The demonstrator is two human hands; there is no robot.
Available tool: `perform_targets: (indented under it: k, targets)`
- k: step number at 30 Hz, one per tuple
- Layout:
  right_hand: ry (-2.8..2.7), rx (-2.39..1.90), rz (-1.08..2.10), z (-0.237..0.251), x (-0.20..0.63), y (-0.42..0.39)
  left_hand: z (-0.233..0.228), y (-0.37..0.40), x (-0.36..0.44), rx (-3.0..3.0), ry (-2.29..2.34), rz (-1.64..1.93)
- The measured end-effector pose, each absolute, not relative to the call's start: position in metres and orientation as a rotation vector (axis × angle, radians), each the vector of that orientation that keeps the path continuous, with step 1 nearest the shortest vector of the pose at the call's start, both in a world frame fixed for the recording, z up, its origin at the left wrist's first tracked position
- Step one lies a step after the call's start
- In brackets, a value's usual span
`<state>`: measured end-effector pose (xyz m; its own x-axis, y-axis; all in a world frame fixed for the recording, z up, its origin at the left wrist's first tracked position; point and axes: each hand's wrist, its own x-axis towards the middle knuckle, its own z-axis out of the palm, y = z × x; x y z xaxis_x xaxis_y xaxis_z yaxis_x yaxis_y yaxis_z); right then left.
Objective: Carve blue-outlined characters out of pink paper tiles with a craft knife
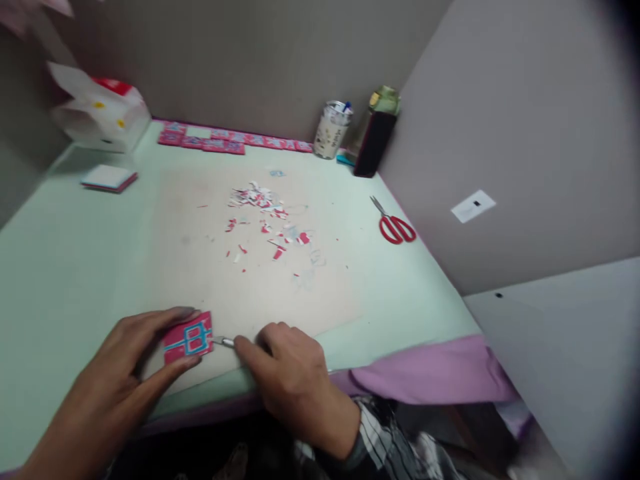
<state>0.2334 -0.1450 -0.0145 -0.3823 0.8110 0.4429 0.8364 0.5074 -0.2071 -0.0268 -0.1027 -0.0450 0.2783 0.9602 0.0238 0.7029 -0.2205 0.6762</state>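
My left hand (127, 363) holds a small pink card (189, 339) by its upper and lower edges, thumb below and fingers above. Blue lines forming a boxy figure run across the card's face. In my right hand (293, 363) is a slim craft knife (226, 342), gripped like a pen. Its tip meets, or nearly meets, the card's right edge. Both hands rest near the front edge of a beige sheet (200, 280) on the pale green table. Past them lies a loose pile of pink and white paper scraps (257, 198).
Red-handled scissors (395, 228) lie on the right. Pink cards (223, 143) line the back edge, beside a pen tin (333, 130) and a dark box (375, 143). At the left stand a white bag (103, 113) and a small card stack (109, 177). Walls border the back and right.
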Motion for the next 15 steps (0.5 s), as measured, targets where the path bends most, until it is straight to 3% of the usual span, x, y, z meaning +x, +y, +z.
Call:
perform_targets:
  k: [15]
  targets:
    - [-2.229, -1.274, -0.05, -0.0179, 0.2319, -0.1462, -0.0416, -0.1037, -0.0167, 2.011, 1.458, 0.804]
